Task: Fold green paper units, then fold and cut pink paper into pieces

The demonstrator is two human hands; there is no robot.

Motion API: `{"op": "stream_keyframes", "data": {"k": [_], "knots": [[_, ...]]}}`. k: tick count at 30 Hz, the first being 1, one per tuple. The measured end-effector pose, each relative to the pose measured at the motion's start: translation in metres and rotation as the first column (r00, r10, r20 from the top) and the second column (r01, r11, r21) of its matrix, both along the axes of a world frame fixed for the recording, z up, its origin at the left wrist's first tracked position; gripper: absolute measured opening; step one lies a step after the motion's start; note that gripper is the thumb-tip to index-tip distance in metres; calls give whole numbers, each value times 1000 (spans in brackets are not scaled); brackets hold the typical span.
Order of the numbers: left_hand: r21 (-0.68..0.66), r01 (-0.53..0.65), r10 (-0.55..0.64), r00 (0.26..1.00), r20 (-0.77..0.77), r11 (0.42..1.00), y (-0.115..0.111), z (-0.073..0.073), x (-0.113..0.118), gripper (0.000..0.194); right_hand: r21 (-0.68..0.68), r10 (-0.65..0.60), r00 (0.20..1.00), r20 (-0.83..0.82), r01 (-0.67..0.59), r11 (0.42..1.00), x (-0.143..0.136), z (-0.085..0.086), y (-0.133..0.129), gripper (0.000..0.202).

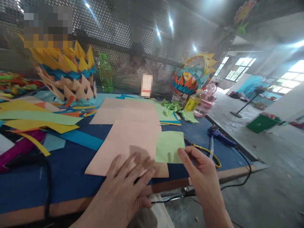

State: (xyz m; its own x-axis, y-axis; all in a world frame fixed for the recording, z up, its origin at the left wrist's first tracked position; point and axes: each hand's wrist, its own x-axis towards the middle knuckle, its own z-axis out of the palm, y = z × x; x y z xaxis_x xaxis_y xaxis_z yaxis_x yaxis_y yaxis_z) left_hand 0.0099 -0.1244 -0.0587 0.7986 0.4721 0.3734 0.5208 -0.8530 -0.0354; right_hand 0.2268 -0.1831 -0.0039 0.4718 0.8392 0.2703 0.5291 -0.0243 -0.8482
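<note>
My left hand (130, 177) lies with fingers spread on a pale pink sheet of paper (133, 139) near the table's front edge. In my right hand (199, 167), thumb and forefinger pinch the right edge of a light green paper square (169, 144). That square overlaps the right side of the pink sheet. Behind it lies a second, wider pink sheet (125, 109), partly on top of green and blue paper. Several small folded green pieces (173, 109) sit on the sheets at the back right.
A blue glue gun (223, 137) with a cord rests at the right, a magenta one (21, 150) at the left. Paper strips (40, 117) cover the left side. A folded-paper basket (68, 79), a green bottle (105, 74) and a pink bottle (205, 101) stand at the back.
</note>
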Motion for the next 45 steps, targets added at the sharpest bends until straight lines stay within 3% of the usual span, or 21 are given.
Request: {"op": "stream_keyframes", "data": {"k": [4,11,15,19,28,35,45], "knots": [[-13,-6,5,1000,-18,1000,0,11,-1,51,-119,126,985,-121,-141,983,-12,-11,2,25],[155,43,-51,998,48,987,-1,17,-5,46,-155,10,971,238,28,988,-14,-33,2,37],[126,64,-77,992,99,990,4,11,-7,47,-143,40,956,290,2,990,-14,-33,2,37],[105,88,-99,989,111,991,7,7,-8,47,-69,-13,943,333,38,997,-17,-30,0,34],[94,128,-139,983,123,987,6,13,-12,44,-79,63,945,322,-39,996,-26,-31,-3,34],[-32,35,-27,973,228,999,2,17,-11,52,-48,39,913,406,-22,999,-26,-38,-1,33],[84,136,-137,991,6,987,3,9,-5,53,17,35,904,425,-46,999,-28,-39,-3,32]]}}
